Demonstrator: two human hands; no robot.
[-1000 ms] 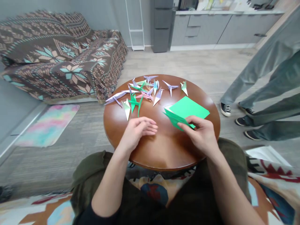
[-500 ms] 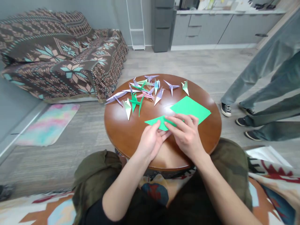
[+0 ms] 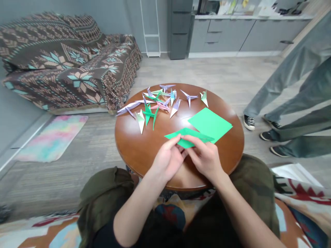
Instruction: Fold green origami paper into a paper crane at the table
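Observation:
A partly folded sheet of green origami paper [image 3: 190, 133] is held between both hands above the near half of the round brown table [image 3: 144, 151]. My left hand [image 3: 169, 155] pinches its near edge, thumb on top and fingers underneath. Beside it my right hand [image 3: 204, 155] is closed on the same paper, thumb and index finger close to the left thumb; some fingers are hidden below. Just beyond lies a stack of flat green square paper [image 3: 212, 122], overlapped in view by the folded piece's right tip.
Several folded paper cranes, among them a green crane [image 3: 148, 113] and a purple crane [image 3: 189, 97], cover the table's far left. A patterned sofa [image 3: 77, 69] stands at left. People's legs [image 3: 279, 86] are at right, near the table.
My right hand's fingers have drawn back from lying across the green paper to a pinch at its near edge. The folded paper now shows more widely and sits slightly further right.

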